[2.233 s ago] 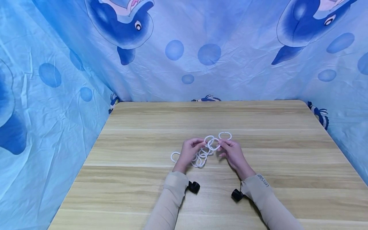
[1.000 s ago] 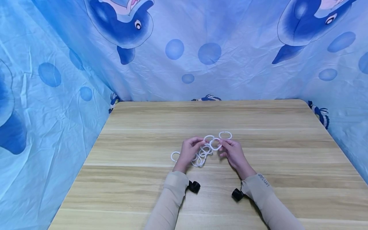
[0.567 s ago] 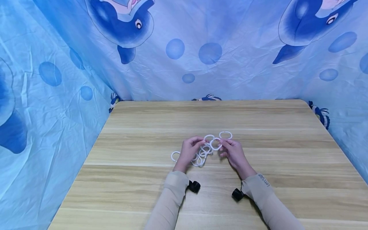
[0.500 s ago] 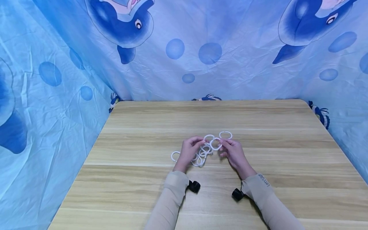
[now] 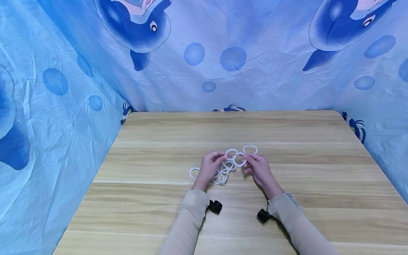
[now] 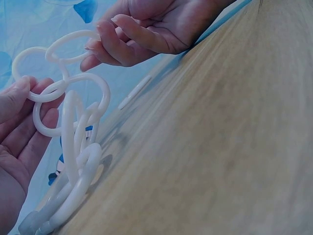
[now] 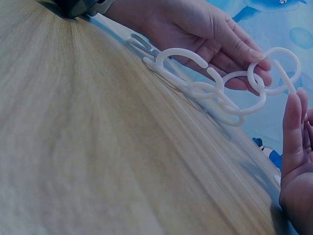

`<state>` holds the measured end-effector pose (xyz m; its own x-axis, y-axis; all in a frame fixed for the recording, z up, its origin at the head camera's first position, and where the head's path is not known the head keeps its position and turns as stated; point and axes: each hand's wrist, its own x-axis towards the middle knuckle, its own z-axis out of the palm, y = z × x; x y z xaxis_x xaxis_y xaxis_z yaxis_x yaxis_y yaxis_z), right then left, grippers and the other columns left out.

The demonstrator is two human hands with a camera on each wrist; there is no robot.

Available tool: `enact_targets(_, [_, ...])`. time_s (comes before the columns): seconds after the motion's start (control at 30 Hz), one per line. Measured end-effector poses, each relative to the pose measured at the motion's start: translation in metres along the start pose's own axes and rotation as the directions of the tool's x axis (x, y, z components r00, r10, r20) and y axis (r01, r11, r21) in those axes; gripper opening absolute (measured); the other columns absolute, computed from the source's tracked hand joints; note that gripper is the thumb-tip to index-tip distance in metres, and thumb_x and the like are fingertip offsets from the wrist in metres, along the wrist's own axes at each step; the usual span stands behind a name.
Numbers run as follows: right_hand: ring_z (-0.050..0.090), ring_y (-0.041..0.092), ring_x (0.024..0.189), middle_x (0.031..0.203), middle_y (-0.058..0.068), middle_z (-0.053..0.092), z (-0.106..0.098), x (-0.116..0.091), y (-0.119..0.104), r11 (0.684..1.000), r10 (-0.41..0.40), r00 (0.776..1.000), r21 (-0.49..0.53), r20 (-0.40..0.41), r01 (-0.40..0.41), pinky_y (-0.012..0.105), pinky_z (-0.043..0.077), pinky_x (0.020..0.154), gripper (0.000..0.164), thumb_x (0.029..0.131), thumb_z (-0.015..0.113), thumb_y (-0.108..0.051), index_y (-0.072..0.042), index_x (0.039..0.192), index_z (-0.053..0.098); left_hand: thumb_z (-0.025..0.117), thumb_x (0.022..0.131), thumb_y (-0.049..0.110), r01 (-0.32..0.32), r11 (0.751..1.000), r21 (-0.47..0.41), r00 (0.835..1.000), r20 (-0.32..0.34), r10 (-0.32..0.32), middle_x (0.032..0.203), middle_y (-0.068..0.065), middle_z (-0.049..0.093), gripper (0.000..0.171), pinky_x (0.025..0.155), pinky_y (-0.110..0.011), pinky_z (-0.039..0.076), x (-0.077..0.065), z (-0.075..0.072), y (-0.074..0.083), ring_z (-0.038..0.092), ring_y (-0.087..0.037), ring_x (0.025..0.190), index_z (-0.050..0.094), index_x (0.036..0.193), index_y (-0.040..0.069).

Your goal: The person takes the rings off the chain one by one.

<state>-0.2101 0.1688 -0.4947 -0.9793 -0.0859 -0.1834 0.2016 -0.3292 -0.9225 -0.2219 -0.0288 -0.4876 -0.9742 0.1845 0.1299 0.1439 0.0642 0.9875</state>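
Note:
My left hand [image 5: 209, 169] pinches a white plastic ring [image 6: 30, 50] between thumb and fingers, above the table. My right hand [image 5: 259, 171] pinches another white ring [image 5: 234, 159] by its right side. These two rings are linked together. From the left-hand ring hangs a chain of several like rings [image 7: 174, 50], its lower part heaped on the table between my hands. One ring in the right wrist view shows a small gap in its loop. Part of the heap is hidden behind my left hand in the head view.
A separate white ring [image 5: 250, 146] lies just beyond my right fingers. Another ring [image 5: 190, 173] shows left of my left hand; whether it joins the heap is hidden. The wooden table [image 5: 153, 212] meets a blue dolphin-print curtain [image 5: 271, 88] at its back and sides.
Since the oldest frame, the ring in my right hand has shifted slightly right and overlaps the left-hand ring less. Over the last half second both hands have stayed almost still.

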Motion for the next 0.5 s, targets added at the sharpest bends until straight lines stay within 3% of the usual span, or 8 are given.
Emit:
enact_targets(0.1, [0.057,0.002,0.058,0.071,-0.006,0.066,0.0,0.0,0.0,1.0,0.002,1.0,0.002,0.002,-0.002,0.015,0.052,0.046,0.024,0.097,0.056,-0.007,-0.021,0.086,0.072,0.065,0.09,0.004,0.002,1.0,-0.003,1.0,0.005,-0.002,0.103,-0.026,0.071,0.018,0.089,-0.046,0.056,-0.001,0.0,0.004,0.069,-0.037,0.095,0.068,0.102,-0.008])
enact_targets(0.23, [0.057,0.002,0.058,0.072,-0.006,0.066,-0.001,0.0,0.0,1.0,-0.001,1.0,0.003,0.009,0.001,0.015,0.052,0.047,0.024,0.096,0.057,-0.007,-0.021,0.086,0.073,0.063,0.09,0.001,-0.003,1.0,-0.008,1.0,0.012,0.003,0.102,-0.028,0.07,0.017,0.089,-0.048,0.055,-0.007,-0.001,0.019,0.068,-0.039,0.095,0.067,0.101,-0.011])
enact_targets(0.33, [0.057,0.001,0.058,0.072,-0.006,0.066,-0.001,0.0,0.0,1.0,-0.004,1.0,0.003,0.014,0.004,0.015,0.053,0.047,0.024,0.096,0.057,-0.007,-0.021,0.085,0.073,0.063,0.09,0.0,-0.016,1.0,-0.012,1.0,0.008,0.016,0.101,-0.028,0.07,0.017,0.088,-0.045,0.056,-0.011,-0.001,0.028,0.07,-0.036,0.093,0.066,0.101,-0.012])
enact_targets(0.5, [0.057,0.001,0.058,0.071,-0.007,0.066,-0.001,0.0,0.0,1.0,-0.003,1.0,-0.002,0.012,0.003,0.015,0.052,0.047,0.025,0.097,0.057,-0.008,-0.022,0.084,0.073,0.062,0.091,0.001,-0.003,1.0,-0.017,1.0,0.003,0.003,0.103,-0.027,0.07,0.018,0.089,-0.043,0.057,-0.009,0.0,0.024,0.071,-0.03,0.093,0.066,0.103,-0.012])
